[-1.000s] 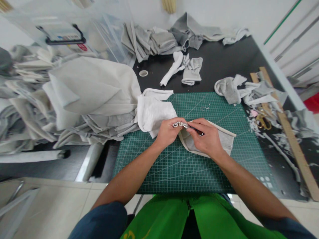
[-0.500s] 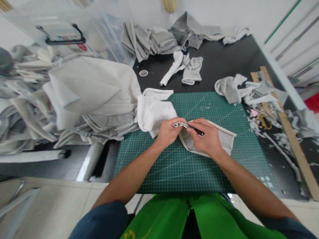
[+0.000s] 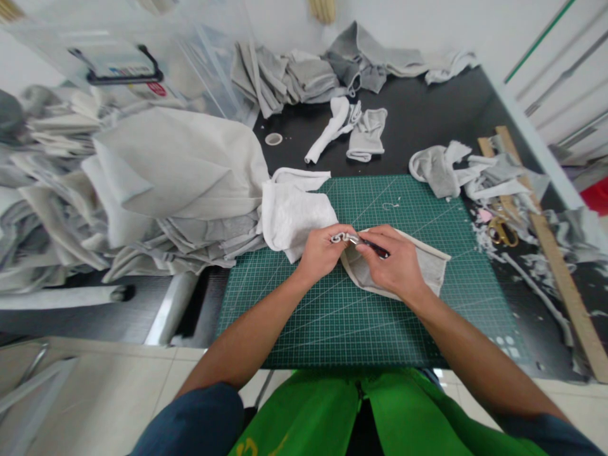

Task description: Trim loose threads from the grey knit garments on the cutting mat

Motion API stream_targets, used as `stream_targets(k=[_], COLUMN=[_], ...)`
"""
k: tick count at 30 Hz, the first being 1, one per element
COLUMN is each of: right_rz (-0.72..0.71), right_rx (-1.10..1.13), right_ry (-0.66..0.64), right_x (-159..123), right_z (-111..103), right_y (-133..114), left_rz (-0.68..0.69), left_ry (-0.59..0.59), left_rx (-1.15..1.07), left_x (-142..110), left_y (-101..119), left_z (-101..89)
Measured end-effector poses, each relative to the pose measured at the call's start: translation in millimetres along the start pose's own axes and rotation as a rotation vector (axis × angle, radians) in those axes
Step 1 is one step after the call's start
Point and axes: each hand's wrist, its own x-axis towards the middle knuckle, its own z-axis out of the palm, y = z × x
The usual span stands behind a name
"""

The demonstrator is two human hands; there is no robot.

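My left hand [image 3: 318,254] is closed in a pinch on a bunched, wavy pale fabric edge [image 3: 338,237]. My right hand [image 3: 398,265] grips a small dark-handled tool [image 3: 379,249] with a metal tip, which points left at the bunched edge. The exact kind of tool cannot be made out. Beneath the right hand lies a grey fabric piece [image 3: 432,269] with a pale rolled border, partly covered by fingers and wrist. A white fabric piece [image 3: 299,212] rests just beyond the left hand. Both hands are over the green cutting mat [image 3: 342,329].
A large heap of grey and cream fabric [image 3: 180,164] fills the left side, before a clear plastic box [image 3: 209,63]. Cloth pieces [image 3: 368,133] and a tape roll [image 3: 273,139] lie behind the mat. Gold-handled scissors [image 3: 502,233], scraps and a wooden strip [image 3: 565,278] are at right.
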Motion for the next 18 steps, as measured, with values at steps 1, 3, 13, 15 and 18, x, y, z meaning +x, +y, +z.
stream_targets(k=[1,3,13,15,18], right_rz=[-0.001,0.001,0.003,0.0,0.005], right_rx=[0.002,0.002,0.0,-0.003,-0.011], right_ry=[0.002,0.001,-0.01,-0.008,-0.003], right_x=[0.0,0.0,-0.7,-0.5,-0.2], right_z=[0.1,0.3,0.1,-0.1,-0.7], right_y=[0.3,0.9,3.7,4.5,3.7], left_rz=[0.001,0.0,0.008,0.004,0.001], left_ry=[-0.001,-0.002,-0.019,-0.014,-0.004], left_rx=[0.002,0.006,-0.001,0.013,0.032], left_x=[-0.1,-0.1,0.1,-0.4,-0.7], left_y=[-0.2,-0.5,-1.1,-1.6,-2.4], left_z=[0.1,0.2,0.7,1.1,1.6])
